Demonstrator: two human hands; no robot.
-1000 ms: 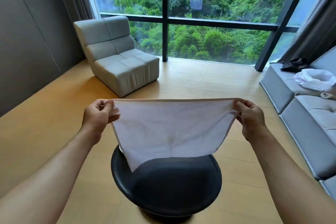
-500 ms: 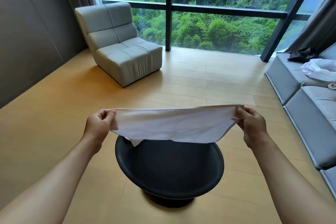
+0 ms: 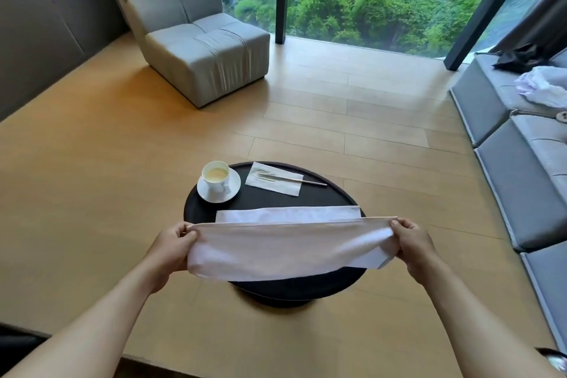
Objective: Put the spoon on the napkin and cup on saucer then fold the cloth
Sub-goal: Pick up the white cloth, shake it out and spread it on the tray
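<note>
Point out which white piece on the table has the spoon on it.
The small napkin beside the saucer; the larger cloth is in both hands.

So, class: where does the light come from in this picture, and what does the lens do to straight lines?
Head view: daylight enters through the window ahead; the floor shines beneath it; wide-angle lens splays the window frame and sofa outward near the edges.

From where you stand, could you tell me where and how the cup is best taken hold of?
Grip the cup by its small handle, which faces the near side, toward the person. The left hand is nearer, though both hands now hold the cloth. Come from the near left and lift straight up: it stands upright on the saucer, filled with pale liquid.
</note>
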